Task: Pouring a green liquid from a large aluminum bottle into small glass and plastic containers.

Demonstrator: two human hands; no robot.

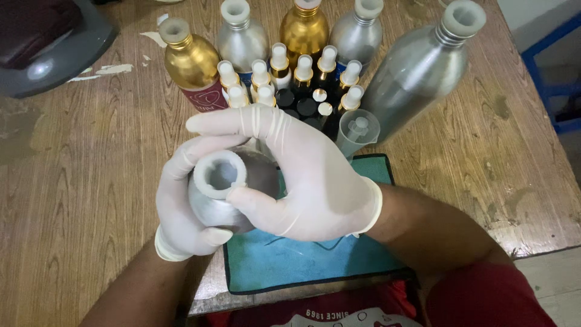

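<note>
Silver bottle (212, 203), above teal mat (290, 260): rigid, smooth, likely slippery metal; left hand (181, 218) fingers wrap body, right hand (302, 181) fingers pinch white cap (219, 174).

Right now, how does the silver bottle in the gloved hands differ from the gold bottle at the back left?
The held silver bottle is silver and tipped toward the camera, gripped by the left hand and right hand. The gold bottle is gold, stands upright on the wooden table, untouched, and bears a dark red label. Both are metal bottles with a white plastic cap.
</note>
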